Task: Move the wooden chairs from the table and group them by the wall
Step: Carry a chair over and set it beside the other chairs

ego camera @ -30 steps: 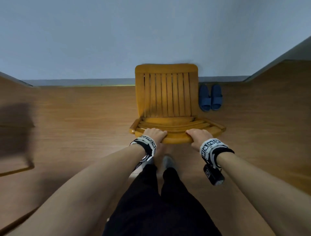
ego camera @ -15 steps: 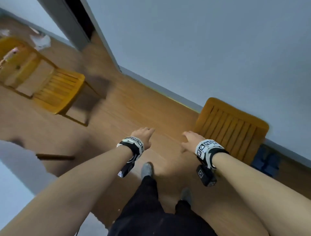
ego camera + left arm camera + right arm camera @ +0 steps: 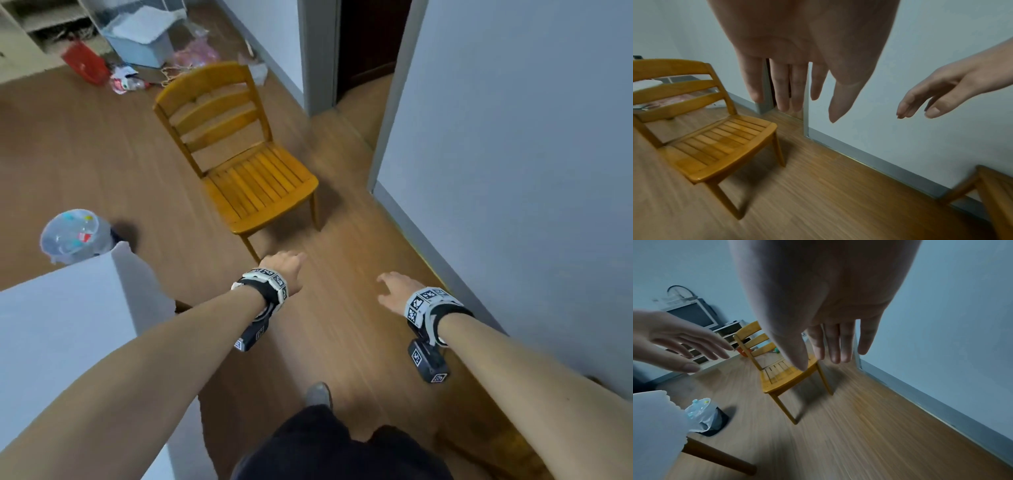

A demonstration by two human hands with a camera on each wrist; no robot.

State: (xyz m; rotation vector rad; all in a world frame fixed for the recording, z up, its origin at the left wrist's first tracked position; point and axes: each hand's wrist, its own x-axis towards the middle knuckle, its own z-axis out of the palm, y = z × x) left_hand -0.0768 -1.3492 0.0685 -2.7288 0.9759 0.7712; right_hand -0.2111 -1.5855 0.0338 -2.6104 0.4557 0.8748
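Note:
A yellow wooden chair [image 3: 253, 181] with a slatted seat and three back rails stands alone on the wood floor ahead of me, near a doorway; it also shows in the left wrist view [image 3: 715, 146] and the right wrist view [image 3: 789, 373]. My left hand [image 3: 284, 267] hangs open and holds nothing, a short way in front of the chair's near leg. Level with it to the right, my right hand [image 3: 394, 291] is open and holds nothing, close to the grey wall [image 3: 513, 154]. Part of another wooden chair [image 3: 995, 194] sits by the wall at the right edge.
A white-covered table [image 3: 68, 342] fills the lower left, its wooden leg [image 3: 719, 457] showing. A bin lined with a plastic bag [image 3: 75, 236] stands beside it. Clutter, a red bag [image 3: 85, 63] and a box lie at the back. A dark doorway [image 3: 370, 44] opens on the right.
Both hands have let go of the chair set against the wall. I have turned left, so that chair has left the head view and a second chair now stands ahead.

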